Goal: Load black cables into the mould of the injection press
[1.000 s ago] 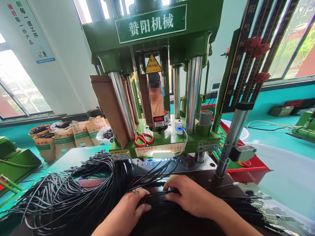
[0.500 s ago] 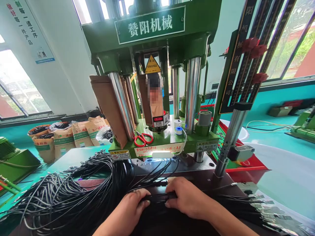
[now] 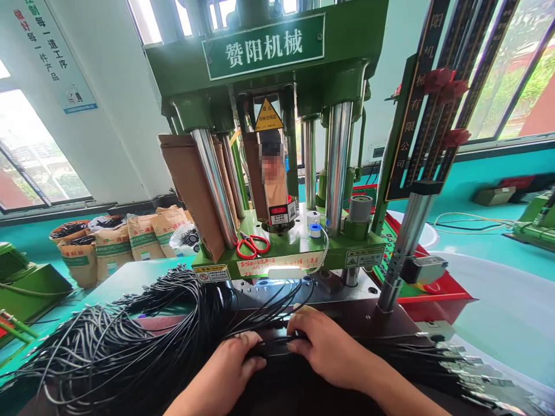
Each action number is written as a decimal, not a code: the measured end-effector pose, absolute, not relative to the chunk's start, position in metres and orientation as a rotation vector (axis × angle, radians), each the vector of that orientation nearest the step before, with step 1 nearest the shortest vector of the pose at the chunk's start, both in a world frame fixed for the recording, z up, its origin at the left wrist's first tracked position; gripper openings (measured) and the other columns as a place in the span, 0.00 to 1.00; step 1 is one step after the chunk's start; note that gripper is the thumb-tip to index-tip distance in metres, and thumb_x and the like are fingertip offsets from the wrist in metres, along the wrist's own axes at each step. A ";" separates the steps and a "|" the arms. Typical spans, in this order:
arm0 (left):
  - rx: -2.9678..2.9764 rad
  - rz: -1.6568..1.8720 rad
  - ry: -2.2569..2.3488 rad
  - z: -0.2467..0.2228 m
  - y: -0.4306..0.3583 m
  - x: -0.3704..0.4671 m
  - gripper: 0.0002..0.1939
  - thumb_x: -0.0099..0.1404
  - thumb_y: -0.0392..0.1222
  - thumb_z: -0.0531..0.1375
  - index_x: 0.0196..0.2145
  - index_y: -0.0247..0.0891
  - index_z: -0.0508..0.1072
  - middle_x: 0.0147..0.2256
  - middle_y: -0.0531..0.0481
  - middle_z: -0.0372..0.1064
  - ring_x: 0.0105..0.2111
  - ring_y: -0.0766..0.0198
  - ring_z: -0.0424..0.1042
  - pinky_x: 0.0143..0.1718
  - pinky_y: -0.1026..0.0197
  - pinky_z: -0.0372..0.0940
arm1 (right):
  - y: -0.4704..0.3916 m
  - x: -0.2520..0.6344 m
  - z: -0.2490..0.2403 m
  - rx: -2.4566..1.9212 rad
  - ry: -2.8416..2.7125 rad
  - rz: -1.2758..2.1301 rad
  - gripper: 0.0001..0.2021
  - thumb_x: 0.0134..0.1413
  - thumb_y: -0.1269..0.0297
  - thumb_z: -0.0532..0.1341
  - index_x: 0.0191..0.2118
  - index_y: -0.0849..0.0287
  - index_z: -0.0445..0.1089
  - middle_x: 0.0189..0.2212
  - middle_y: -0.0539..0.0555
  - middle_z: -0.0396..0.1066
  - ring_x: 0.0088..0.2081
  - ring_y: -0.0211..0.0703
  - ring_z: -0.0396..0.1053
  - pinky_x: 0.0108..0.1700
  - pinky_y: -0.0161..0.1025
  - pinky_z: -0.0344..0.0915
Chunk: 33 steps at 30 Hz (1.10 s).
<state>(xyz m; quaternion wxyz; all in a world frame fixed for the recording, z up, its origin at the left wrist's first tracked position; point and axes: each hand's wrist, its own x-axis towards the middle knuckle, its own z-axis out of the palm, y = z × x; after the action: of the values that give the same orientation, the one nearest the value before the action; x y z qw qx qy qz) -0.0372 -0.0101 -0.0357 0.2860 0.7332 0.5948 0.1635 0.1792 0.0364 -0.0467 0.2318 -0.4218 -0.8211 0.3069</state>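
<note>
My left hand (image 3: pixel 228 367) and my right hand (image 3: pixel 323 344) both press down on a bundle of thin black cables (image 3: pixel 275 346) lying across the dark work plate in front of a green press machine (image 3: pixel 277 173). The fingers of each hand curl over the cables and grip them, the hands about a hand's width apart. A big loose heap of the same black cables (image 3: pixel 117 341) spreads to the left. To the right, the cable ends carry small metal connectors (image 3: pixel 472 370).
Red-handled scissors (image 3: pixel 252 245) and small tape rolls (image 3: pixel 315 225) lie on the machine's green ledge. Chrome columns (image 3: pixel 340 162) rise behind. Brown paper sacks (image 3: pixel 113 245) stand at the left. A slanted black post (image 3: pixel 416 190) stands at the right, beside a white basin (image 3: pixel 507 306).
My right hand slid slightly left and forward along the cables, then back a little. My left hand shifted its fingers on the bundle. The machine has not moved.
</note>
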 end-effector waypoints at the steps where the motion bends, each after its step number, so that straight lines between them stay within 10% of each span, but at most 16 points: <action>1: 1.962 0.427 1.595 -0.035 -0.010 -0.036 0.07 0.62 0.39 0.56 0.38 0.43 0.72 0.38 0.55 0.73 0.40 0.62 0.70 0.42 0.64 0.57 | 0.036 0.179 -0.047 -1.138 -2.268 0.816 0.06 0.52 0.69 0.61 0.37 0.59 0.72 0.39 0.54 0.71 0.43 0.46 0.66 0.46 0.39 0.59; 15: 1.930 0.590 1.586 -0.037 -0.015 -0.047 0.08 0.66 0.47 0.53 0.36 0.41 0.67 0.34 0.55 0.68 0.37 0.62 0.66 0.40 0.63 0.57 | 0.030 0.181 -0.051 -1.098 -2.397 0.744 0.17 0.54 0.59 0.62 0.49 0.58 0.70 0.47 0.57 0.72 0.50 0.52 0.67 0.52 0.44 0.60; 21: 1.804 0.690 1.476 -0.035 -0.014 -0.055 0.13 0.66 0.52 0.53 0.35 0.39 0.66 0.32 0.55 0.63 0.35 0.63 0.61 0.39 0.63 0.58 | 0.027 0.179 -0.039 -1.225 -2.533 0.299 0.05 0.52 0.70 0.59 0.35 0.57 0.72 0.35 0.53 0.76 0.39 0.50 0.72 0.41 0.41 0.63; 33: 1.824 0.669 1.465 -0.030 -0.014 -0.053 0.12 0.63 0.50 0.55 0.34 0.38 0.67 0.31 0.56 0.63 0.34 0.64 0.61 0.38 0.64 0.57 | 0.021 0.340 -0.062 -1.554 -2.290 -0.589 0.19 0.49 0.81 0.51 0.41 0.56 0.71 0.38 0.57 0.75 0.42 0.55 0.71 0.44 0.51 0.61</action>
<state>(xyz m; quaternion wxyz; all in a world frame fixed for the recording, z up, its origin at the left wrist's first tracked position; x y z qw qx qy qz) -0.0533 -0.0137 -0.0301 0.3467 0.7031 0.5648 0.2578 0.3399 0.0210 -0.0624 0.1554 -0.5425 -0.7995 -0.2057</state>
